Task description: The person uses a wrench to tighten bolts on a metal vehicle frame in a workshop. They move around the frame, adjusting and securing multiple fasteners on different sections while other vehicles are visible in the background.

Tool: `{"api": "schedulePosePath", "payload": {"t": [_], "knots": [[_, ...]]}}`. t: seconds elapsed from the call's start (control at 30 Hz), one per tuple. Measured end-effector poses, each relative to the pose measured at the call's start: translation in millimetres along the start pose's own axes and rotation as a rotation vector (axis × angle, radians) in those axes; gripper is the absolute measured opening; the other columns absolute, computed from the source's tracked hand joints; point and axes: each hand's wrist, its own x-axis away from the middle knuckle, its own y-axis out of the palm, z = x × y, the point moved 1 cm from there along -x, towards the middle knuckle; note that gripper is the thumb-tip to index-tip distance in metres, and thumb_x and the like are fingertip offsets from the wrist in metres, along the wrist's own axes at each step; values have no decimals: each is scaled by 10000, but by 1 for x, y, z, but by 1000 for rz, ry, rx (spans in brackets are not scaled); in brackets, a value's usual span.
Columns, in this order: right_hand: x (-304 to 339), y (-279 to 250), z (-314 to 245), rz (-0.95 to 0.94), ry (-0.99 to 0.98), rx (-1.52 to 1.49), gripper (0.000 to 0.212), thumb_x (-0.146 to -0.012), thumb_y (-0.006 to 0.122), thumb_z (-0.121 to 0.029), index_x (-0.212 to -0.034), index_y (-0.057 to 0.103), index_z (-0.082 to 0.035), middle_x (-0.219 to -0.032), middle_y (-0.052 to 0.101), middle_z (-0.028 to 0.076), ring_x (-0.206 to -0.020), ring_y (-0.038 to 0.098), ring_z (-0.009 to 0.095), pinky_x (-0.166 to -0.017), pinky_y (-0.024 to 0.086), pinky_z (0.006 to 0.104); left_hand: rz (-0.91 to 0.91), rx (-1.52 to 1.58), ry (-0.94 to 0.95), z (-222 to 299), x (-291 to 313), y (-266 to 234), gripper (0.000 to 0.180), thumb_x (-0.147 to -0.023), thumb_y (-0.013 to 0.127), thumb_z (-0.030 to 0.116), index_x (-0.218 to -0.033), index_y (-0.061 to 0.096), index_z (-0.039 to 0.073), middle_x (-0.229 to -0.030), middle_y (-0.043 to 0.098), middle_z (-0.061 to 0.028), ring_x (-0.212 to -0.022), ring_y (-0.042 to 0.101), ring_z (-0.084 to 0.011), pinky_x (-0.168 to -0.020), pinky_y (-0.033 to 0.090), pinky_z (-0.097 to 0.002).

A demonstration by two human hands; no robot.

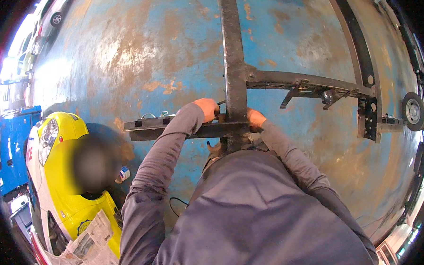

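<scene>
A long dark steel beam (233, 51) of a vehicle frame runs straight away from my body. On its left side, my left hand (207, 110) is closed, its fingers curled around something dark against the beam. A thin dark piece shows by its fingertips, too small to name. My right hand (256, 119) is at the beam's right side, its fingers hidden behind the metal. Under my left forearm, a black flat bracket (188, 131) sticks out to the left from the beam. Pale loops of wire or clips (164, 114) lie on its far edge.
A crossmember (309, 78) joins the beam to a second rail (359, 45) on the right. At left, a person (91, 166) is beside a yellow and white car (65, 186) with newspaper (91, 239) on it. A wheel (413, 110) stands far right.
</scene>
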Motion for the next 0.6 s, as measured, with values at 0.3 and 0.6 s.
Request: {"api": "schedulePosePath", "payload": {"t": [0.3, 0.6], "knots": [[0, 7, 10, 59, -241, 581, 414, -867, 559, -126, -1271, 535, -38, -1228, 591, 176, -1099, 574, 300, -975, 438, 374, 71, 84, -4, -18, -7, 20, 360, -704, 642, 127, -1054, 697, 65, -996, 679, -198, -961, 637, -376, -831, 493, -457], [2, -2, -57, 186, -65, 89, 389, -882, 602, -210, -1211, 568, -5, -1165, 627, 151, -1081, 581, 237, -971, 431, 348, 101, -31, -54, -7, 1, 7, 355, -703, 655, 192, -1040, 703, 93, -926, 697, -170, -904, 657, -363, -794, 504, -454]]}}
